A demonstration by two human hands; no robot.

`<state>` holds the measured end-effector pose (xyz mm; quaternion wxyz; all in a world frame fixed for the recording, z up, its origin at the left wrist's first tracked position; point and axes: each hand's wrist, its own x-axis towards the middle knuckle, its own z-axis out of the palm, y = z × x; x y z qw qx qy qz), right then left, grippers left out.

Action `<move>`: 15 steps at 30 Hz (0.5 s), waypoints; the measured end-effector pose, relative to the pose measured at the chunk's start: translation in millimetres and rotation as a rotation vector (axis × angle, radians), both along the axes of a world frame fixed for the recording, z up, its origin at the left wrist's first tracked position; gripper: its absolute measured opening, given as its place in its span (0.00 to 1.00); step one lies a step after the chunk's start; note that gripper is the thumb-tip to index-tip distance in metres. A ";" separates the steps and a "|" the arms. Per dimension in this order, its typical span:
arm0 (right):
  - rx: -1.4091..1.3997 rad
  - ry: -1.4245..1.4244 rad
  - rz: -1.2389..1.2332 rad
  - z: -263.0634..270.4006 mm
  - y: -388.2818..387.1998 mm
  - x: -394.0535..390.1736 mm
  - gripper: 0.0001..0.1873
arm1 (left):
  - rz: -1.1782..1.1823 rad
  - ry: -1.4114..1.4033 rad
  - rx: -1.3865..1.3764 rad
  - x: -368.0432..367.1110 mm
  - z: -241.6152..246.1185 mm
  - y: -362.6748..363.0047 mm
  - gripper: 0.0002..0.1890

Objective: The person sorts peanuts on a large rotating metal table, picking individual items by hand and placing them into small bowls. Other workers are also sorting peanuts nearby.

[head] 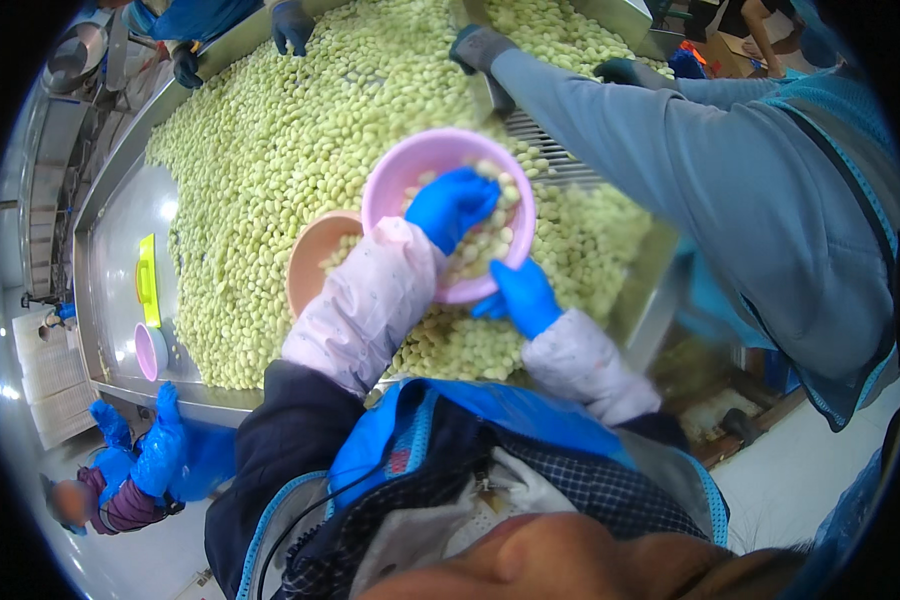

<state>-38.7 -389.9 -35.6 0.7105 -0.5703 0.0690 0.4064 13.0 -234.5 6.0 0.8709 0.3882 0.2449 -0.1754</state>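
Observation:
My left hand (454,208), in a blue glove, is inside a pink plastic basin (381,169). Its fingers are curled among pale oval pieces (495,240), beans or small fruits; whether it grips any is hidden. My right hand (525,296), also blue-gloved, holds the basin's near right rim, thumb at the rim and fingers below it. An orange plastic bowl (307,262) with some of the same pieces sits just left of the basin, partly behind my left sleeve. Under and around both containers spreads a thick layer of pale green pieces (270,150).
A steel sorting table (124,225) with raised edges carries a yellow-green trowel-like tool (148,281) and a small pink cup (148,351) at left. A co-worker's gloved hand (484,49) reaches in from the right over a slatted grate (544,150). Other gloved hands (291,28) are at the far edge.

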 end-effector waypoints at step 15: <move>-0.002 -0.034 -0.058 -15.7 -0.4 -4.2 0.17 | 0.151 0.101 -0.120 12.7 -31.1 4.4 0.14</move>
